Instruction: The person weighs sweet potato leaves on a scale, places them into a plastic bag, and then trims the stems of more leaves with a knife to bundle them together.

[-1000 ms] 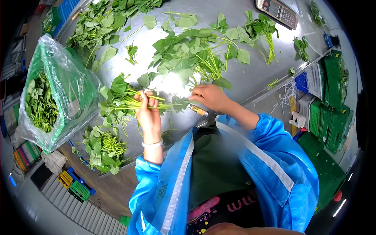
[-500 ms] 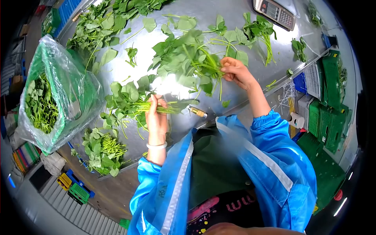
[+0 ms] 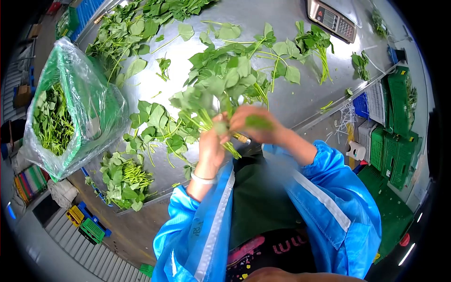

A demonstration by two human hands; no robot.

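Observation:
My left hand (image 3: 213,146) is closed around the stems of a bunch of leafy greens (image 3: 202,101). The bunch is tilted, its leaves toward the upper left and its cut stem ends below the hand. Right beside it, my right hand (image 3: 268,129) is blurred by motion, its fingers curled in against the bunch. A green leaf shows across that hand, and the fingertips are partly hidden. A small yellowish cylinder (image 3: 243,138) lies on the table just below the hands. More loose greens (image 3: 159,123) lie left of my left hand.
On the metal table (image 3: 310,101) lie a loose pile (image 3: 127,40), a stem bundle (image 3: 322,44) and a stacked bundle (image 3: 126,181). A plastic-lined green crate (image 3: 77,113) with greens stands at left. A digital scale (image 3: 331,19) sits at the back right; green crates (image 3: 392,145) stand at right.
My right hand has moved left and down from the pile to my left hand. The left hand has shifted right, and its bunch has turned from lying sideways to leaning upward.

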